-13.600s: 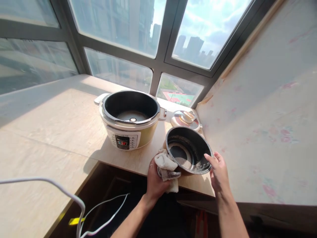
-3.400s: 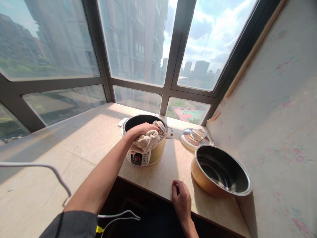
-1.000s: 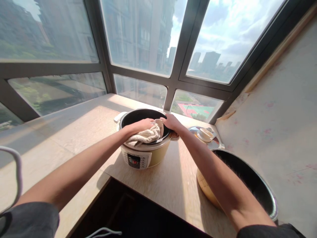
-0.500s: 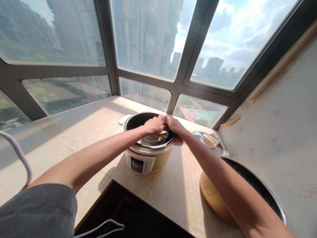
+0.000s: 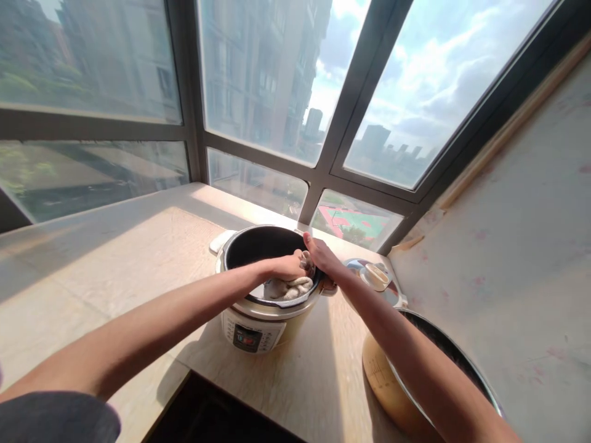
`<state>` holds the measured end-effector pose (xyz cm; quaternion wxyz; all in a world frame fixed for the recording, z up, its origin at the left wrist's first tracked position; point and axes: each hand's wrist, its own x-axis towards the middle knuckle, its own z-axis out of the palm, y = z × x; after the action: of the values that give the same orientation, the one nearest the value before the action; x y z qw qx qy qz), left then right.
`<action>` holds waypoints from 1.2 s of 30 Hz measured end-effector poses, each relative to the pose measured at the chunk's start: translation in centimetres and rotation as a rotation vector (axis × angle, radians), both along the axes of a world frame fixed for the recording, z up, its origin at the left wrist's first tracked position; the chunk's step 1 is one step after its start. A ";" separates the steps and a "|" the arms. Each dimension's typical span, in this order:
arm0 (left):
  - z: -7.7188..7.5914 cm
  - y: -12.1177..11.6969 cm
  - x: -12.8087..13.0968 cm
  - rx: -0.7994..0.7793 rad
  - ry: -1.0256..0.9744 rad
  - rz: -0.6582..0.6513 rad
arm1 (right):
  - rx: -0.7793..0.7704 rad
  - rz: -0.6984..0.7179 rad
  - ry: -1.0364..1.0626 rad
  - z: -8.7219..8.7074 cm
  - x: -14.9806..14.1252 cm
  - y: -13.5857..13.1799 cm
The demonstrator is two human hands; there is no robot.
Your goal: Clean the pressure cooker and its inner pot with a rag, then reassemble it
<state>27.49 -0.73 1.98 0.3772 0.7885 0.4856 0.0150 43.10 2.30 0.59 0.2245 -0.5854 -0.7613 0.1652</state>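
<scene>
A yellow-and-white electric cooker [image 5: 252, 326] stands open on the stone windowsill [image 5: 115, 264]. My left hand [image 5: 285, 267] reaches into its dark cavity, closed on a beige cloth [image 5: 289, 288] pressed against the inner wall. My right hand [image 5: 321, 258] rests on the cooker's right rim with fingers curled over the edge by the side handle. The removed inner pot [image 5: 392, 384], gold outside and dark inside, sits at the lower right under my right forearm.
The cooker's lid [image 5: 376, 277] lies against the corner behind the inner pot. A papered wall [image 5: 508, 246] closes the right side. Large windows [image 5: 258, 74] run along the back. The sill's front edge drops to a dark gap [image 5: 221, 418] below.
My left hand has pushed the cloth deeper down inside the cooker. My right hand stays on the right rim. The view has shifted, so the cooker sits lower.
</scene>
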 end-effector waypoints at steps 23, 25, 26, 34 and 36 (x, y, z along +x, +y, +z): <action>1.0 -1.7 -0.5 0.013 0.372 -0.409 | -0.071 -0.256 -0.134 0.0 -1.0 -1.7; 1.4 -2.3 -0.3 0.036 0.395 -0.385 | -0.115 -0.274 -0.166 0.3 -1.3 -1.9; 1.5 -2.5 -0.2 0.041 0.406 -0.378 | -0.144 -0.285 -0.179 0.5 -1.4 -2.1; 1.9 -3.3 0.4 0.049 0.472 -0.350 | -0.256 -0.305 -0.340 2.6 -2.6 -3.4; 2.0 -3.8 0.6 0.054 0.474 -0.344 | -0.263 -0.291 -0.358 2.8 -2.5 -3.8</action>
<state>28.07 -4.57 3.97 0.2292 0.8506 0.4185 -0.2208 40.63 -1.48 3.39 0.0299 -0.7328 -0.6686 0.1225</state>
